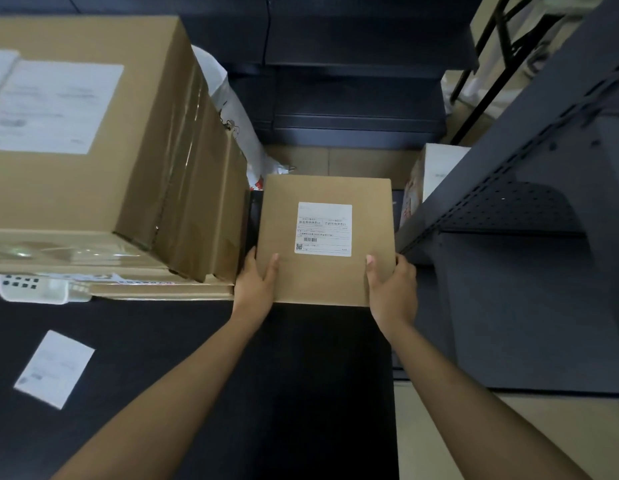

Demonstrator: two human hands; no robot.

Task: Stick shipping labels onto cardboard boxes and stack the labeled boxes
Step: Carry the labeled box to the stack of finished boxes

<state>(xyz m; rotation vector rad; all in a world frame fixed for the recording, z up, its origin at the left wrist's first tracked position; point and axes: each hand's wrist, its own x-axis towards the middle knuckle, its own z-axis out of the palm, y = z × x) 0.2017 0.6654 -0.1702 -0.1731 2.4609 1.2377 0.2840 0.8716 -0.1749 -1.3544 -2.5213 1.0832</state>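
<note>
Brown square cardboard box (pixel 321 237), flat top up, held out past the far edge of the black tabletop (pixel 162 358), between a tall stack on the left and a shelf upright on the right. White rectangular shipping label (pixel 324 228) stuck near the centre of the box top, printed lines and a small code square legible, edges parallel to the box edges. Left hand (pixel 254 284) gripping the near left corner of the box, thumb on top, fingers hidden along the side. Right hand (pixel 392 287) gripping the near right corner likewise, thumb on top. Large brown taped cardboard carton (pixel 93 188) at the far left of the tabletop, resting on flattened cardboard, a big white printed sheet (pixel 50 105) stuck to its top. Loose white paper label (pixel 55 368) lying flat near the left edge of the tabletop, well apart from both hands. White perforated plastic basket (pixel 34 289) partly hidden under the carton's near edge. Dark grey perforated metal shelving (pixel 515 202) just beside the box on the right. Crumpled white plastic bag (pixel 231 109) wedged behind the carton.
</note>
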